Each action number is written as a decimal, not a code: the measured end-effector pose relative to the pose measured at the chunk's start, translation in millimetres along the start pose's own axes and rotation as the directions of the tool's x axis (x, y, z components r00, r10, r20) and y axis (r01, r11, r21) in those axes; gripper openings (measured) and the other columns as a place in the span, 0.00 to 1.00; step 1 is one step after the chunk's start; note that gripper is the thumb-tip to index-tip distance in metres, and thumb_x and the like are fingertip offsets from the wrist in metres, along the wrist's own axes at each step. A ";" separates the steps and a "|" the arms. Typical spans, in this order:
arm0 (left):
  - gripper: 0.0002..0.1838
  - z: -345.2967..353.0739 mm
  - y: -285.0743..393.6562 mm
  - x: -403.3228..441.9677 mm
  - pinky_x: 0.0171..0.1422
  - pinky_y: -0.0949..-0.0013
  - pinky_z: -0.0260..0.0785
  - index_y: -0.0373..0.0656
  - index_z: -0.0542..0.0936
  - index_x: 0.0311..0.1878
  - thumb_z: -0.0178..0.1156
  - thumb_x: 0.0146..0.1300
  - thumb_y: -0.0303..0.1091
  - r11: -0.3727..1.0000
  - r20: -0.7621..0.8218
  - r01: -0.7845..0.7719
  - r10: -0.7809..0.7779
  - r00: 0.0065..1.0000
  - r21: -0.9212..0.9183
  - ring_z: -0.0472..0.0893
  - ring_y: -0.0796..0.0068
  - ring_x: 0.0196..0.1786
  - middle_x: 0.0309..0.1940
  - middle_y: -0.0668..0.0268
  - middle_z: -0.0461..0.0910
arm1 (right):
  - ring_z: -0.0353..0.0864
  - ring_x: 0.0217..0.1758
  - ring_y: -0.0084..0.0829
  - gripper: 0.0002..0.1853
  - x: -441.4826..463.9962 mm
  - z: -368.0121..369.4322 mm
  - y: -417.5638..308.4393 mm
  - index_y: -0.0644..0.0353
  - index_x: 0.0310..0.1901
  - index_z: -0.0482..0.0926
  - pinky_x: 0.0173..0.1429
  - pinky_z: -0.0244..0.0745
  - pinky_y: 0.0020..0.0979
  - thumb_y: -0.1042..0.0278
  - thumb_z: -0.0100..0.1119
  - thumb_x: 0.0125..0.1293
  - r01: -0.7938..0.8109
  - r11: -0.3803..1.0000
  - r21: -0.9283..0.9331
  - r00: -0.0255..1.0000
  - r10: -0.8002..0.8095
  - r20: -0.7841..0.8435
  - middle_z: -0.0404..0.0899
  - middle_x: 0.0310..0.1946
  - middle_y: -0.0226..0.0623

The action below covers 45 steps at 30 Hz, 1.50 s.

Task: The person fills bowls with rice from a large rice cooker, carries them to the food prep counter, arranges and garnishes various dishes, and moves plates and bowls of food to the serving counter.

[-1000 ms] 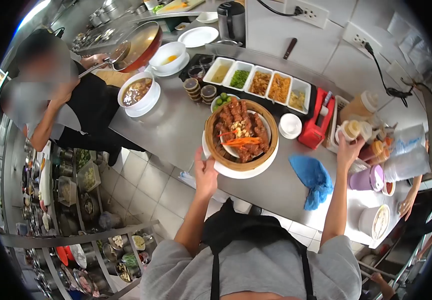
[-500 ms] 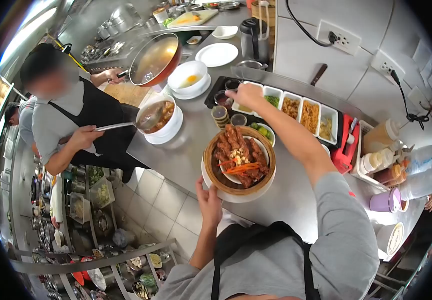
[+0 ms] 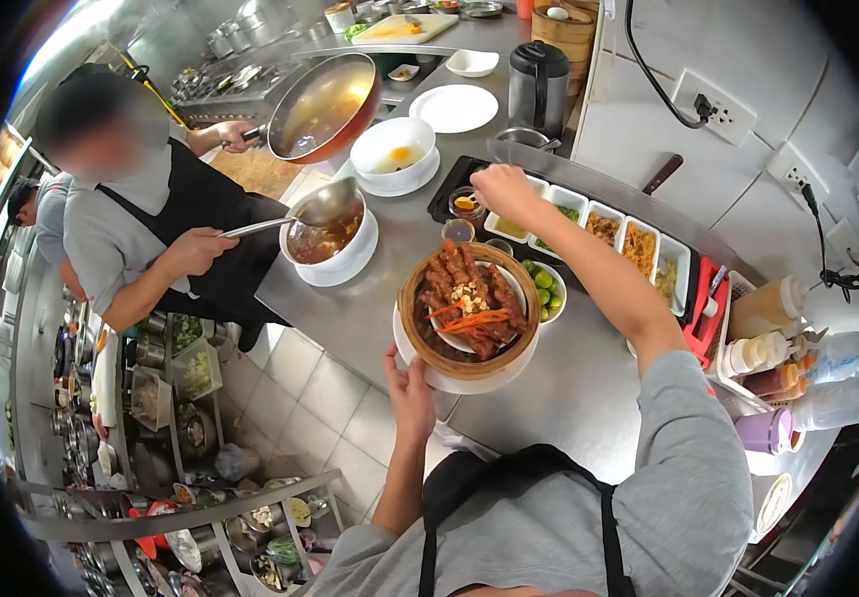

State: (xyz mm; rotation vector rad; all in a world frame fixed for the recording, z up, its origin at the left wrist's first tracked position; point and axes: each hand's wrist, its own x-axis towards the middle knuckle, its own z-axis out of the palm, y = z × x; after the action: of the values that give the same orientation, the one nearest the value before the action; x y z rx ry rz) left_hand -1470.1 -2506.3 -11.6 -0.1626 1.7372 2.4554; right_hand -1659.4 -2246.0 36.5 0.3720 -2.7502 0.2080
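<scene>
My left hand (image 3: 411, 394) touches the rim of a white plate (image 3: 490, 383), its fingers apart. On that plate stands a round bamboo steamer (image 3: 412, 338) holding a bowl of brown braised pieces (image 3: 464, 298) with orange strips and chopped nuts on top. My right hand (image 3: 502, 192) reaches across to the dark condiment tray (image 3: 445, 189), its fingers closed over a small dark cup (image 3: 466, 206) with something orange at its mouth. What the fingers pinch is too small to make out. A bowl of green limes (image 3: 546, 289) sits right of the steamer.
At the left, a co-worker (image 3: 191, 209) holds a red pan (image 3: 325, 109) and a ladle (image 3: 325, 204) over a white soup bowl (image 3: 350, 261). Another white bowl (image 3: 395, 149), a plate (image 3: 454, 107) and a steel jug (image 3: 537, 90) stand behind. Bottles (image 3: 763, 308) crowd the right.
My right hand has moved from the bottles at the right to the small cups at the tray's left end. The co-worker's ladle went into the soup bowl and has risen. The view has shifted.
</scene>
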 end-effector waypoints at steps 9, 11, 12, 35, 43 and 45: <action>0.19 4.3 1.1 18.6 0.25 0.81 0.58 0.40 0.55 0.57 0.45 0.66 0.29 0.999 -0.031 -0.023 0.022 0.999 -0.024 0.71 0.85 0.27 0.30 0.65 0.76 | 0.77 0.27 0.40 0.07 -38.7 21.3 9.6 0.63 0.23 0.76 0.33 0.72 0.37 0.68 0.55 0.49 -0.099 0.933 0.346 0.938 0.204 -0.280 0.77 0.21 0.40; 0.19 -6.4 -7.9 24.8 0.21 0.81 0.54 0.39 0.56 0.58 0.46 0.65 0.30 0.999 -0.008 -0.025 0.025 1.000 0.045 0.68 0.88 0.22 0.24 0.69 0.73 | 0.77 0.22 0.35 0.09 -44.4 21.6 11.4 0.65 0.24 0.78 0.30 0.72 0.33 0.67 0.57 0.49 -0.270 0.750 0.604 0.876 0.452 -0.170 0.78 0.20 0.40; 0.20 -6.9 -11.1 26.9 0.20 0.81 0.52 0.39 0.56 0.58 0.46 0.65 0.31 0.998 -0.010 -0.034 0.034 0.999 0.045 0.66 0.89 0.20 0.22 0.71 0.72 | 0.76 0.18 0.31 0.09 -45.8 12.6 10.1 0.66 0.24 0.79 0.28 0.72 0.29 0.67 0.58 0.49 -0.366 0.589 0.721 0.822 0.568 -0.046 0.79 0.20 0.40; 0.18 4.5 -3.3 41.0 0.18 0.81 0.52 0.41 0.56 0.58 0.45 0.67 0.30 0.998 0.033 -0.027 0.028 0.999 -0.058 0.66 0.88 0.19 0.25 0.68 0.75 | 0.73 0.23 0.17 0.08 -102.3 -103.1 -53.8 0.66 0.33 0.79 0.26 0.70 0.19 0.69 0.59 0.58 -0.334 0.123 0.935 0.816 0.534 0.222 0.78 0.23 0.29; 0.21 -7.2 -12.6 41.8 0.39 0.74 0.69 0.41 0.53 0.59 0.45 0.66 0.28 0.985 0.016 -0.075 0.079 0.997 -0.157 0.77 0.76 0.40 0.39 0.58 0.77 | 0.76 0.24 0.31 0.09 -50.8 -2.3 -5.6 0.64 0.28 0.80 0.31 0.72 0.29 0.67 0.58 0.53 -0.321 0.735 0.597 0.846 0.506 -0.169 0.79 0.24 0.42; 0.21 -12.1 -14.2 40.1 0.41 0.74 0.69 0.41 0.53 0.60 0.45 0.66 0.28 0.984 0.005 -0.092 0.094 0.996 -0.155 0.77 0.75 0.41 0.40 0.59 0.76 | 0.76 0.29 0.45 0.08 -36.3 25.4 2.5 0.63 0.25 0.80 0.37 0.72 0.37 0.67 0.56 0.49 -0.249 0.901 0.356 0.888 0.359 -0.287 0.77 0.23 0.46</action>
State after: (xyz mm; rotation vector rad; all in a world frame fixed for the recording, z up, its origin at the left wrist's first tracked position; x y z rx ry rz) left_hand -1507.2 -2511.3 -35.3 -0.0824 1.5831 2.6525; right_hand -1635.6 -2240.1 -0.5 -0.0346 -2.4056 0.7242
